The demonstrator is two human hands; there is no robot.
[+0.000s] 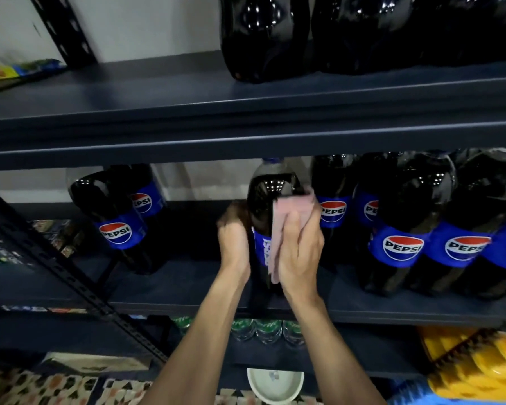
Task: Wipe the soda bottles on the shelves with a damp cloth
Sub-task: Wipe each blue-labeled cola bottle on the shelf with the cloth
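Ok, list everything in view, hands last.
held Pepsi bottle: one, dark with blue label, middle shelf centre.
other Pepsi bottles: at least seven, dark, blue labels, either side of it.
dark bottles: at least three, black, top shelf.
pink cloth: one, pink, against the held bottle.
green-capped bottles: several, shelf below.
white bowl: one, bottom centre.
yellow packs: several, lower right.
shelving: one, dark grey.
left hand: grips the held bottle.
right hand: holds the pink cloth on it.

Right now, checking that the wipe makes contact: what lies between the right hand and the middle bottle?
Head view: the pink cloth lies between right hand and bottle.
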